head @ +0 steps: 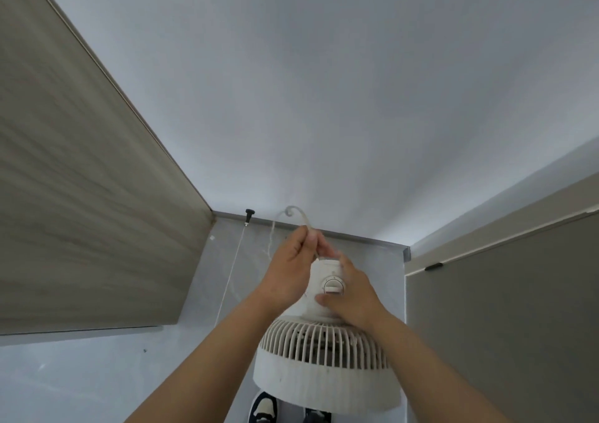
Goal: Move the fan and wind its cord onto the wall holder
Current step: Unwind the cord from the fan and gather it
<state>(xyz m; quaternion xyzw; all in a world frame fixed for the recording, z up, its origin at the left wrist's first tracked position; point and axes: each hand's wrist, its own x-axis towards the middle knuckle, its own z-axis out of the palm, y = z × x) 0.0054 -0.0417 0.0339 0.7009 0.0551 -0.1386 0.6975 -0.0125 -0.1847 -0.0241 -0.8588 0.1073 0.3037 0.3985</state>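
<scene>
I hold a white fan (324, 377) over the floor with its round grille facing down and its motor housing toward the wall. My right hand (355, 296) grips the housing, with the thumb just below the dial (334, 288). My left hand (288, 270) pinches the pale cord (293, 210) where it leaves the top of the housing. The cord curls into a small loop above my fingers. A small black knob (249, 212) sticks out at the base of the white wall, left of the cord loop and apart from it.
A wood-grain panel (81, 195) fills the left side. A grey panel (502, 325) stands close on the right. The grey tiled floor (220, 267) forms a narrow strip between them. My shoes (264, 406) show under the fan. A thin pale line (231, 273) runs down from the knob.
</scene>
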